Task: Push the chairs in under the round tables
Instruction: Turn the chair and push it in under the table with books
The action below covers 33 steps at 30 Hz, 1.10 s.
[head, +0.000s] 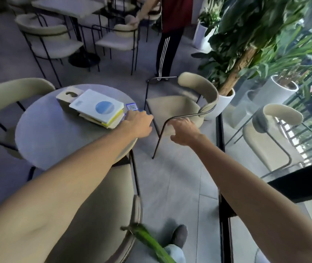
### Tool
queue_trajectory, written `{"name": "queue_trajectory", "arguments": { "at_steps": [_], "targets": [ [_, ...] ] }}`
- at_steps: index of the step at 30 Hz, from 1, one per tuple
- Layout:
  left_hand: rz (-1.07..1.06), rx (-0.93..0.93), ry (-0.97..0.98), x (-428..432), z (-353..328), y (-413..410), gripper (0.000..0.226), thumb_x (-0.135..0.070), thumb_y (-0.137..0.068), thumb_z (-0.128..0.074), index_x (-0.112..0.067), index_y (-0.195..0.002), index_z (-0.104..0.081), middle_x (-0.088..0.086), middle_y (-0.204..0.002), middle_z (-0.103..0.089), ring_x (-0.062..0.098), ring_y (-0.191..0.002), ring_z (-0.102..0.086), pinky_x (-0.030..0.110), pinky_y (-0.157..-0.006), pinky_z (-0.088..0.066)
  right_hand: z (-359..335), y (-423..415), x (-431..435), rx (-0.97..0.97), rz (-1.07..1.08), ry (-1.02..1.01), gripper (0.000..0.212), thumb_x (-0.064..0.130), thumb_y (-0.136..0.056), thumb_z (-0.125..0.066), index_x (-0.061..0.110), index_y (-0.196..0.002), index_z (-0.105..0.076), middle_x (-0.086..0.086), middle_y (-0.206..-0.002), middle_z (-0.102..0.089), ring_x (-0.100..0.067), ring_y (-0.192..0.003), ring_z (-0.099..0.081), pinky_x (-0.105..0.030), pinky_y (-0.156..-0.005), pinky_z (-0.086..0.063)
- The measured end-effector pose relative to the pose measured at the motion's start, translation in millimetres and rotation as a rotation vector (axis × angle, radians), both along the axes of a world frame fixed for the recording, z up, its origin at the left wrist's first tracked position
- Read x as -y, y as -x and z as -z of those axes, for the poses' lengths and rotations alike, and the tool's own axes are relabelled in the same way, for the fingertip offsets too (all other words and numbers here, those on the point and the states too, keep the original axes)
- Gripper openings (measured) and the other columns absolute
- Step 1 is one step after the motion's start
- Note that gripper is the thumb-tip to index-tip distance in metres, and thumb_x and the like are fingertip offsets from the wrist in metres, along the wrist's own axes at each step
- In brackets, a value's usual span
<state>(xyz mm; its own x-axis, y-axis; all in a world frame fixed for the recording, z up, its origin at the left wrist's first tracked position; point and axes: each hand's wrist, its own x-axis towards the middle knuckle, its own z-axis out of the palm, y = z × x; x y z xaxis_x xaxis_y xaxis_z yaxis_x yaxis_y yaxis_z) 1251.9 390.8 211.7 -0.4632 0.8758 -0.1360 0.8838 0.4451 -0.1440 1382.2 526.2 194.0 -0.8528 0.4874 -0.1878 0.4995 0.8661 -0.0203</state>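
A grey round table [45, 133] stands at the left centre. A beige chair with a thin metal frame [172, 109] stands pulled out to the table's right, its curved back toward the window. My right hand [184, 132] reaches to the chair's front metal arm rail, fingers spread, touching or just short of it. My left hand [139, 123] hovers over the table's right edge, fingers loosely curled with nothing in them. Another beige chair [98, 211] sits tucked at the table's near side, under my left arm. A third chair [5, 103] stands at the table's left.
Books and a cardboard holder [96, 108] lie on the table. A person in striped trousers [163, 48] handles a chair at the back. Potted plants [225, 99] and a glass wall with a black frame [220, 130] bound the right side. More tables and chairs stand behind.
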Motion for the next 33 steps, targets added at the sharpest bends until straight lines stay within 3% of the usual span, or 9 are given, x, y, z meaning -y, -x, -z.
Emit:
{"name": "queue_trajectory", "arguments": {
  "at_steps": [8, 16, 27, 33],
  "targets": [
    [-0.075, 0.121, -0.021, -196.5, 15.7, -19.7, 0.032, -0.037, -0.098, -0.047, -0.016, -0.119, -0.056, 0.012, -0.124, -0.058, 0.033, -0.116, -0.056, 0.039, -0.087, -0.04, 13.2, -3.0, -195.7, 0.063, 0.0, 0.059, 0.057, 0.024, -0.086, -0.064, 0.026, -0.141, -0.051, -0.008, -0.138, -0.054, -0.033, -0.131, -0.046, -0.042, -0.105, -0.04],
    [-0.013, 0.132, -0.018, -360.9, 32.1, -15.8, 0.034, -0.04, -0.098, -0.046, -0.019, -0.123, -0.055, 0.009, -0.12, -0.059, 0.033, -0.113, -0.058, 0.039, -0.082, -0.043, 26.6, 10.2, -377.1, 0.05, 0.005, 0.071, 0.058, 0.016, -0.084, -0.059, 0.028, -0.14, -0.053, -0.007, -0.135, -0.055, -0.032, -0.129, -0.047, -0.042, -0.104, -0.043],
    [-0.021, 0.144, 0.05, -579.2, 85.4, 41.9, 0.035, -0.039, -0.097, -0.048, -0.021, -0.125, -0.058, 0.007, -0.127, -0.06, 0.03, -0.117, -0.058, 0.038, -0.09, -0.043, 83.2, 83.2, -591.0, 0.171, -0.06, -0.051, 0.052, 0.016, -0.089, -0.061, 0.028, -0.138, -0.053, -0.005, -0.135, -0.054, -0.03, -0.125, -0.048, -0.044, -0.099, -0.043],
    [-0.063, 0.215, 0.06, -666.4, 125.0, 47.8, 0.032, -0.032, -0.096, -0.05, -0.018, -0.123, -0.061, 0.007, -0.125, -0.063, 0.03, -0.115, -0.06, 0.036, -0.09, -0.044, 119.0, 115.8, -672.9, 0.271, -0.226, -0.167, 0.049, 0.023, -0.093, -0.061, 0.027, -0.14, -0.05, -0.004, -0.136, -0.054, -0.028, -0.124, -0.047, -0.041, -0.097, -0.041]
  ]
}}
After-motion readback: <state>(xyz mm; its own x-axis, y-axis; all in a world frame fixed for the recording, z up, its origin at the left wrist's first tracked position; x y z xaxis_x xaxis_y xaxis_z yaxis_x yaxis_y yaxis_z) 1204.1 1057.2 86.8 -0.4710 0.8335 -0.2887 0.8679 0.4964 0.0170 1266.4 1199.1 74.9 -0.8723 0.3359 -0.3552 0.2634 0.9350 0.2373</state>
